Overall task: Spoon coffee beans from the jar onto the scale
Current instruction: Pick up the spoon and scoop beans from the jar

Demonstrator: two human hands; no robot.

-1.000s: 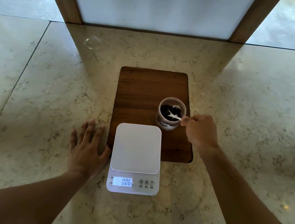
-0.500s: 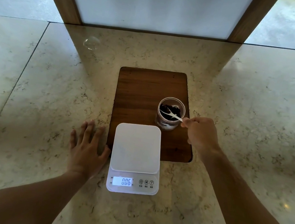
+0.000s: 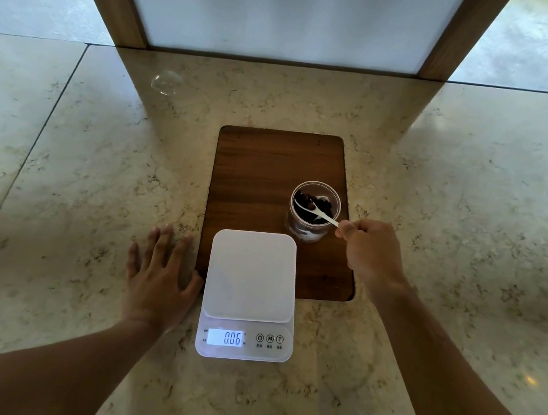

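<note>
A right hand (image 3: 368,253) pinches a white spoon (image 3: 315,210) inside the jar (image 3: 313,212) of coffee beans (image 3: 305,204), scooping; the left hand (image 3: 159,276) rests flat, open (scale (image 3: 250,273) bare). Next: lift level, carry over.

A white plastic spoon (image 3: 315,211) is pinched by the right hand (image 3: 369,250) at centre right, its bowl dipped among coffee beans (image 3: 311,205) inside a clear jar (image 3: 313,212). The jar is stood on a wooden board (image 3: 270,172). The left hand (image 3: 158,279) is laid flat on the marble counter (image 3: 61,181), beside a white scale (image 3: 248,290) reading 006.
</note>
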